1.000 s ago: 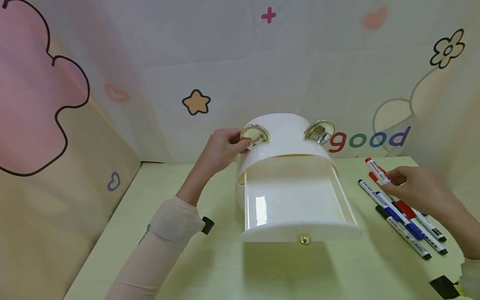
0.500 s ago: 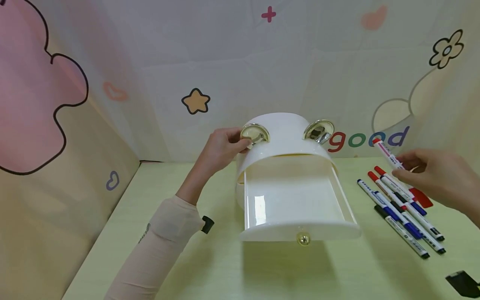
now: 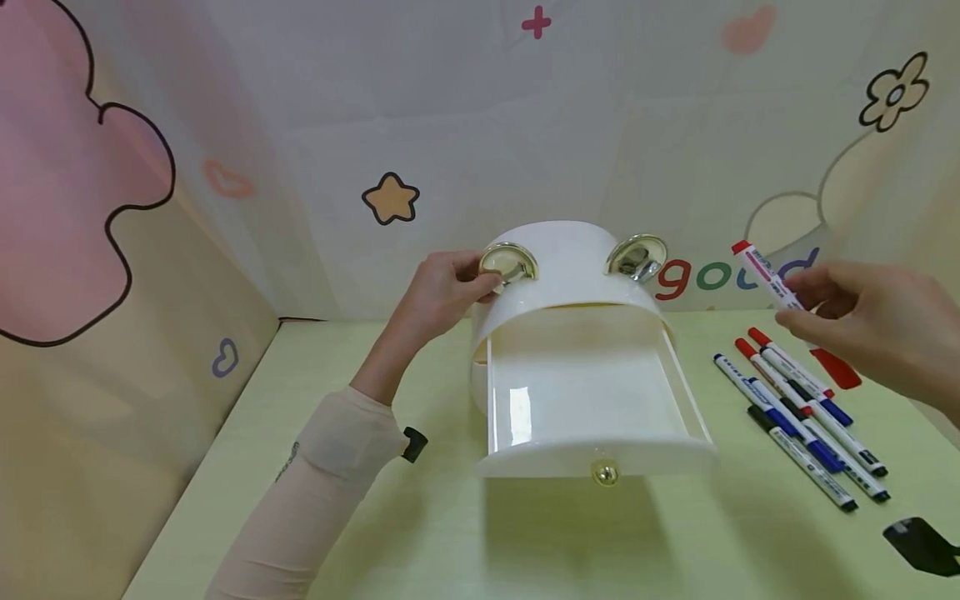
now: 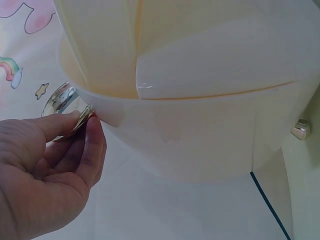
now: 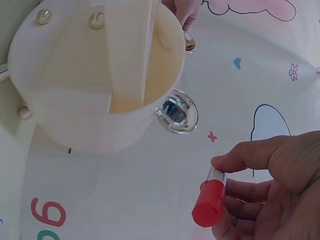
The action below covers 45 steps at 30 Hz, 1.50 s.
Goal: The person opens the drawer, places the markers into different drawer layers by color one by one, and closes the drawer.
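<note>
A white rounded box (image 3: 558, 250) stands on the table with its drawer (image 3: 585, 392) pulled out. Nothing lies in the part of the drawer that shows. My left hand (image 3: 446, 292) pinches one of the box's two shiny gold round ears (image 4: 65, 100) between thumb and fingers. Over the right side of the table, my right hand (image 3: 873, 325) holds a white marker (image 3: 772, 279) with red ends, raised and tilted. Its red cap (image 5: 209, 204) points toward the camera in the right wrist view. Below that hand lie several markers (image 3: 795, 417) with red, blue and black ends.
The drawer front carries a small gold knob (image 3: 605, 472). The other gold ear (image 3: 637, 257) sits at the box's right. Behind the table (image 3: 420, 517) hangs a printed cloth backdrop (image 3: 450, 108). A black strap end (image 3: 922, 546) shows at the lower right.
My right hand has lifted the red-ended marker up off the pile and brought it slightly left over the last half second. My left hand stays on the gold ear.
</note>
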Motion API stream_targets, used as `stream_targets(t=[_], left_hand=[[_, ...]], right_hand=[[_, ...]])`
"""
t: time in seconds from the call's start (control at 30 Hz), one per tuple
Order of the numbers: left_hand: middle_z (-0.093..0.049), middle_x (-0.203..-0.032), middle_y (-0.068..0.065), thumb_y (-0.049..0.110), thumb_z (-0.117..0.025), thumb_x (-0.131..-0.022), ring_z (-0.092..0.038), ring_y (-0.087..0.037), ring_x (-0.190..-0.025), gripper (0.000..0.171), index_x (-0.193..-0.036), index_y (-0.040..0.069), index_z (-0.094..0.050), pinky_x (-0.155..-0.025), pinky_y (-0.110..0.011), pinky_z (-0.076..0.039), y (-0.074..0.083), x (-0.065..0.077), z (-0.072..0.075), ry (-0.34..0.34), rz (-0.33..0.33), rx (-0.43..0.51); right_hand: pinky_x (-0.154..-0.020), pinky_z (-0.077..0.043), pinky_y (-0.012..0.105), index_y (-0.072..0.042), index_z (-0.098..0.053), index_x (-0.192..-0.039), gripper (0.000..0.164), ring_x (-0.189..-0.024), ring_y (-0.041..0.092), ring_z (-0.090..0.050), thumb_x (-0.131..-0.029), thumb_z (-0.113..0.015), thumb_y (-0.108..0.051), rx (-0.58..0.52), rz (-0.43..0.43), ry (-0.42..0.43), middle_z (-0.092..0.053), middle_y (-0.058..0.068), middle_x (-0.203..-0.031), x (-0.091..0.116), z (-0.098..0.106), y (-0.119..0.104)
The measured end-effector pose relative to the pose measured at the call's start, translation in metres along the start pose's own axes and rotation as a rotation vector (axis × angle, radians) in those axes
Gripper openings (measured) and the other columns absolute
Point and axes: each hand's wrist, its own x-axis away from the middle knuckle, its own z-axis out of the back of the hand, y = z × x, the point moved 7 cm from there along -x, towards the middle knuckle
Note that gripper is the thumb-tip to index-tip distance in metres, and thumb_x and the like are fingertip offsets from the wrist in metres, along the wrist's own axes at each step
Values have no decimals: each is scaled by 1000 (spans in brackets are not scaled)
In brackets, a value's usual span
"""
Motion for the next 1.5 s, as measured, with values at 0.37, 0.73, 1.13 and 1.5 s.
stream_targets(t=[0.37, 0.73, 1.13, 1.5], left_hand=[[-72, -108, -12, 13, -67, -101, -71, -22, -94, 24, -122, 1, -72, -90, -40, -57, 0, 2, -1, 5, -3, 8], [-73, -101, -10, 13, -67, -100, -70, -21, -90, 21, -117, 2, -74, -89, -43, -57, -1, 2, -2, 17, -20, 27], [-73, -100, -9, 13, -67, -100, -70, -19, -89, 20, -116, 3, -74, -82, -31, -55, -2, 2, 0, 19, -16, 9], [-72, -93, -8, 14, -67, -99, -68, -19, -86, 16, -109, 4, -75, -78, -29, -52, 1, 0, 0, 16, -12, -18]], right_hand=[[-48, -46, 27, 3, -69, -117, 30, -79, 27, -61, -94, -76, -15, 10, 88, 5, -68, 8, -87, 0, 6, -24], [-57, -48, 23, -8, -74, -114, 24, -71, 17, -59, -92, -79, -15, 78, 250, 0, -65, -4, -82, 6, 0, -56], [-55, -45, 27, -13, -74, -119, 25, -70, 13, -58, -94, -77, -18, 65, 328, -91, -64, -6, -86, 7, -9, -78], [-57, -47, 26, -23, -77, -113, 26, -71, 6, -56, -88, -83, -16, 119, 438, -120, -65, -13, -85, 20, -21, -109]])
